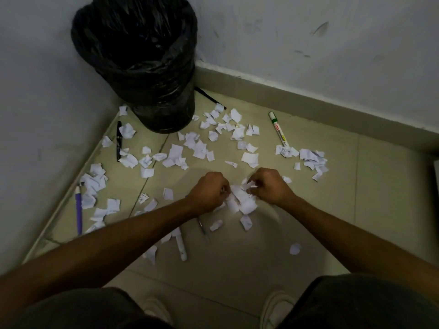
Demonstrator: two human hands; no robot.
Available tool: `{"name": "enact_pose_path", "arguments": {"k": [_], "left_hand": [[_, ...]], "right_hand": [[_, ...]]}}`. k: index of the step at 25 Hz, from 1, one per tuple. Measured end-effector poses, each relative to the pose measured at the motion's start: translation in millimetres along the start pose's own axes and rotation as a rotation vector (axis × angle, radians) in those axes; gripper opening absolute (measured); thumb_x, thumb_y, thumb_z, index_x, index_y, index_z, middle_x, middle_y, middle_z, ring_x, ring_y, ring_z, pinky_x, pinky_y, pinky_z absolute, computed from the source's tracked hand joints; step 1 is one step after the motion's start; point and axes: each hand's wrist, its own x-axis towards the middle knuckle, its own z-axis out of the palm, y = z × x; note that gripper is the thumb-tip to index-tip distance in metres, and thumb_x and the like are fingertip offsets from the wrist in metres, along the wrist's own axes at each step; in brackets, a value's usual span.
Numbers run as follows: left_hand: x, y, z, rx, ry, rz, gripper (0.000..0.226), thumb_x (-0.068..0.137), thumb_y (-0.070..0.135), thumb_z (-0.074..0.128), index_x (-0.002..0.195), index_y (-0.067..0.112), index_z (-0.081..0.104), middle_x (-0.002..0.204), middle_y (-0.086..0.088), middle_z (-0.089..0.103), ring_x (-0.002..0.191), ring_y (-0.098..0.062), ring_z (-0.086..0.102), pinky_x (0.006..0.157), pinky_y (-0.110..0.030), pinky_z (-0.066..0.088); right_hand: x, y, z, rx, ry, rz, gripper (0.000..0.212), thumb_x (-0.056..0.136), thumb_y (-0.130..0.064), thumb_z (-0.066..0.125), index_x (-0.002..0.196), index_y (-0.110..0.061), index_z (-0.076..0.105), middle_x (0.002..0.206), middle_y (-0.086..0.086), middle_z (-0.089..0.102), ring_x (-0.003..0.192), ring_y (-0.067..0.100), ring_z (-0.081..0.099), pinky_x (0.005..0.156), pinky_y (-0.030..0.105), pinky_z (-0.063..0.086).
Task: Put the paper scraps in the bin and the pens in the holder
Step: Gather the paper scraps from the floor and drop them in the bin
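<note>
In the floor corner, left hand (209,189) and right hand (268,186) pinch crumpled white scraps (243,201); marker (278,130) lies green end toward wall.

Bare forearms (123,233); dark garment (71,309) over knees; pale shoes (275,307).

White paper scraps (199,148) strewn over floor, pens scattered among them — black-lined bin (137,65) upright in corner

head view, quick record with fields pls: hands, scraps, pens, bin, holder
hands: left hand and right hand both grip a bunch of white paper scraps
loose scraps: scattered across the beige tiled floor
pens: green-capped white marker, purple pen, black pen, all on floor
bin: black bag-lined bin in the corner, upright
holder: not in view
</note>
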Motion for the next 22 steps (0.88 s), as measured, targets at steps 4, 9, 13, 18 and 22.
{"name": "enact_pose_path", "arguments": {"k": [4, 9, 13, 18, 22], "left_hand": [[-1.0, -1.5, -31.1, -0.114, 0.160, 0.010, 0.010, 0.079, 0.015, 0.072, 0.086, 0.013, 0.079, 0.088, -0.007, 0.072, 0.075, -0.016, 0.066, 0.067, -0.022, 0.049], [0.2, 18.4, -132.8, -0.266, 0.490, -0.036, 0.010, 0.080, 0.019, 0.076, 0.089, 0.018, 0.078, 0.088, 0.006, 0.073, 0.067, 0.000, 0.064, 0.065, -0.011, 0.053], [-13.5, 27.2, -223.8, -0.474, 0.784, -0.015, 0.007, 0.079, 0.017, 0.077, 0.087, 0.016, 0.077, 0.075, 0.003, 0.074, 0.065, -0.010, 0.071, 0.065, -0.022, 0.058], [-3.0, 1.2, -298.0, -0.458, 0.917, -0.149, 0.004, 0.079, 0.019, 0.076, 0.083, 0.020, 0.077, 0.062, 0.000, 0.071, 0.060, -0.011, 0.071, 0.059, -0.019, 0.053], [17.7, -28.5, -313.7, -0.348, 0.855, -0.290, 0.004, 0.078, 0.019, 0.076, 0.082, 0.018, 0.076, 0.068, -0.001, 0.072, 0.062, -0.013, 0.071, 0.068, -0.032, 0.061]], "right_hand": [[9.2, -27.5, -22.7, 0.388, 0.103, 0.132, 0.022, 0.074, -0.014, 0.085, 0.090, -0.002, 0.076, 0.077, 0.006, 0.072, 0.061, 0.010, 0.067, 0.061, 0.015, 0.053], [36.5, -100.7, -92.8, 0.896, 0.231, 0.095, 0.023, 0.077, -0.007, 0.081, 0.096, 0.002, 0.074, 0.086, 0.015, 0.076, 0.067, 0.018, 0.074, 0.063, 0.025, 0.060], [59.2, -160.2, -148.2, 1.049, 0.303, 0.002, 0.025, 0.077, -0.006, 0.081, 0.099, 0.002, 0.073, 0.090, 0.016, 0.076, 0.073, 0.023, 0.073, 0.073, 0.029, 0.062], [93.5, -222.8, -189.8, 1.083, 0.334, -0.166, 0.022, 0.076, -0.002, 0.081, 0.096, 0.004, 0.072, 0.081, 0.012, 0.070, 0.065, 0.016, 0.070, 0.069, 0.028, 0.061], [129.8, -257.7, -196.2, 0.810, 0.337, -0.213, 0.012, 0.076, -0.004, 0.082, 0.083, -0.005, 0.072, 0.074, 0.007, 0.066, 0.062, 0.016, 0.071, 0.066, 0.029, 0.062]]}}
